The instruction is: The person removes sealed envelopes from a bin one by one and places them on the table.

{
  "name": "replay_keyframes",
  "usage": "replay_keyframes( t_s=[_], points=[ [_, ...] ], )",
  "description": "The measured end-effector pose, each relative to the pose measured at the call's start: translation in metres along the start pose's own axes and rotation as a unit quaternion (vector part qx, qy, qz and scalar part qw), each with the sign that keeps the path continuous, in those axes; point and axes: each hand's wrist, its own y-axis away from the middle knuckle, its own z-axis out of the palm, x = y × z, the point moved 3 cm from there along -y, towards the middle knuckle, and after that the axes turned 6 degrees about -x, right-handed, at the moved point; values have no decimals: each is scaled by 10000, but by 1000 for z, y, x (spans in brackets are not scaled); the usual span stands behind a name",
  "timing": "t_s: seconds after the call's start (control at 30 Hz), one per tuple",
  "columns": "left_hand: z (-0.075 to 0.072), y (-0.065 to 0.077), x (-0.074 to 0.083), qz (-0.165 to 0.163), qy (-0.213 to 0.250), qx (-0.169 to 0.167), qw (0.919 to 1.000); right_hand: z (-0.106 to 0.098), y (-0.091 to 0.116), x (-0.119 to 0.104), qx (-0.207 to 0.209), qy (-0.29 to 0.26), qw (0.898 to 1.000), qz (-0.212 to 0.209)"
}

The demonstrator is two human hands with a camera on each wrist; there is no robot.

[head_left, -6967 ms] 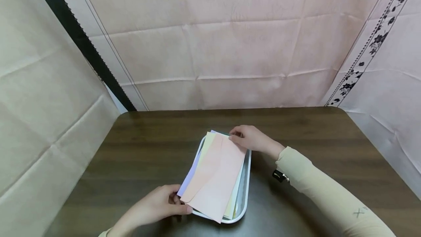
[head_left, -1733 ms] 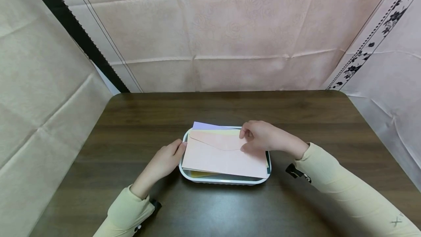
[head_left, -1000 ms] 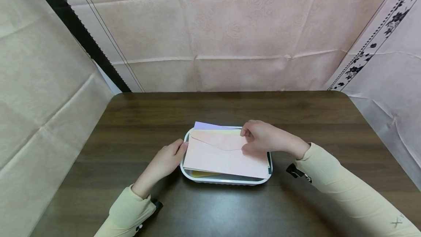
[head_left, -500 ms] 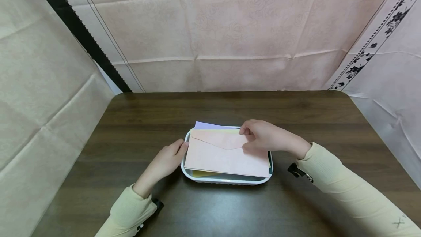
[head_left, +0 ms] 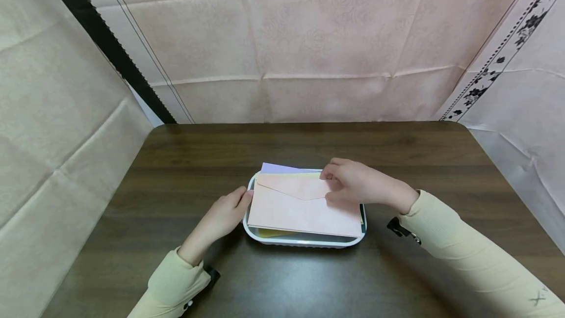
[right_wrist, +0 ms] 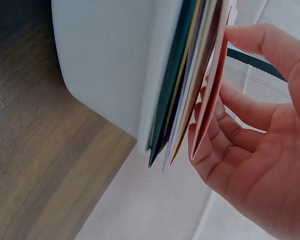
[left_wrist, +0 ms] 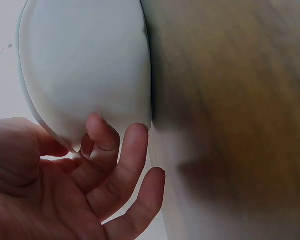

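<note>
Envelopes [head_left: 300, 210] lie in a tray [head_left: 304, 243] on the table [head_left: 282, 146]

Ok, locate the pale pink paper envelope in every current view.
Head: the pale pink paper envelope is below centre, slightly right, in the right hand's grip.
Left wrist: not in it.
Right wrist: above and right of centre, same grip.
Shared landmark: the round-cornered white tray, in all three.
</note>
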Motion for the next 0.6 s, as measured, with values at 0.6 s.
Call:
replay_keyframes(
  t_s=[0.6],
  points=[
    [-2,-2,-2,-69,17,-133,9999,-8,-5,0,-168,-140,9997,76]
  ],
)
